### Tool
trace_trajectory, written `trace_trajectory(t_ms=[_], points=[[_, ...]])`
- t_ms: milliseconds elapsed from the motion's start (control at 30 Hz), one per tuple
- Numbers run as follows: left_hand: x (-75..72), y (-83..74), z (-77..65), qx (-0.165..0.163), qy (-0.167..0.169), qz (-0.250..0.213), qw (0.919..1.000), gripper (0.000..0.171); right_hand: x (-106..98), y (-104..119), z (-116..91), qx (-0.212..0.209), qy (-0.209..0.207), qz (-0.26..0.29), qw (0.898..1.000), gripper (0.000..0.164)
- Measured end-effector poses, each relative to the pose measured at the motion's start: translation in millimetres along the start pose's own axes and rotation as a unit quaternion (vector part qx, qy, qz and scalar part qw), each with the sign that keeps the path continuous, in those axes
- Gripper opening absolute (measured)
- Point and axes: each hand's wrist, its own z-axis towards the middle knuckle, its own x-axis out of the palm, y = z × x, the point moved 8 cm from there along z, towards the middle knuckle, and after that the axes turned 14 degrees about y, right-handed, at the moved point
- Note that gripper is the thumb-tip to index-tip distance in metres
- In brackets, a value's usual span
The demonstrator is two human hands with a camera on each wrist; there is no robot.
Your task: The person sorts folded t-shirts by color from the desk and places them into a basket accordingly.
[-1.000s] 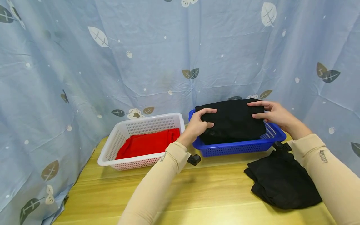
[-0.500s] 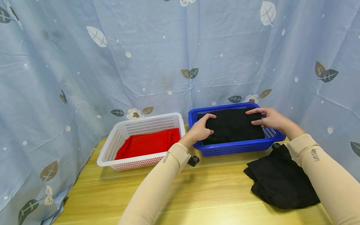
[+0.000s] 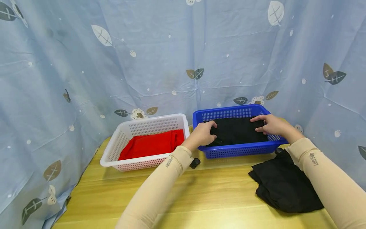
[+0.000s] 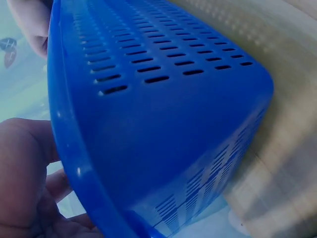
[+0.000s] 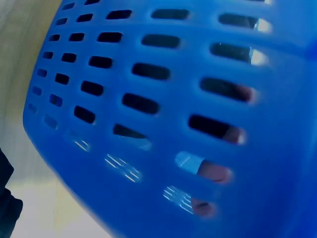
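In the head view, a folded black cloth (image 3: 235,130) lies inside the blue basket (image 3: 238,149). My left hand (image 3: 202,135) grips its left end, reaching over the basket's left rim. At the opposite end my right hand (image 3: 273,124) holds the cloth with thumb and forefinger spread on it; the other fingers are hidden. The left wrist view has the left hand (image 4: 25,173) behind the basket rim (image 4: 67,134). Through the slots of the basket wall (image 5: 163,114) in the right wrist view, bits of the right hand's fingers (image 5: 214,172) show.
A white basket (image 3: 111,163) with a folded red cloth (image 3: 152,144) stands left of the blue one. Another black cloth (image 3: 287,186) lies on the wooden table (image 3: 206,194) below the right forearm. A blue patterned curtain (image 3: 160,63) hangs close behind the baskets.
The black cloth has come down from above the blue basket's back rim to lie inside it. Both hands have moved down with it, the right one also slightly to the left.
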Motion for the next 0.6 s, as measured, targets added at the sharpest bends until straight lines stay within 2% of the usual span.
trace_trajectory(t_ms=[133,267,500,600], points=[[1.0,-4.6,-6.0,0.003,-0.016,0.046,0.9988,0.033,4,1,0,-0.001,0.015,0.01,1.0,0.052],[2.0,-7.6,-12.6,0.001,-0.04,0.072,0.9966,0.028,7,5,0,0.003,0.019,0.01,1.0,0.053],[3.9,-12.7,-19.1,0.009,-0.07,0.116,0.9907,0.022,2,15,-1,-0.001,-0.041,-0.046,0.998,0.047],[4.8,-13.5,-20.9,0.013,-0.075,0.128,0.9888,0.019,3,16,0,0.0,-0.042,-0.049,0.998,0.046]])
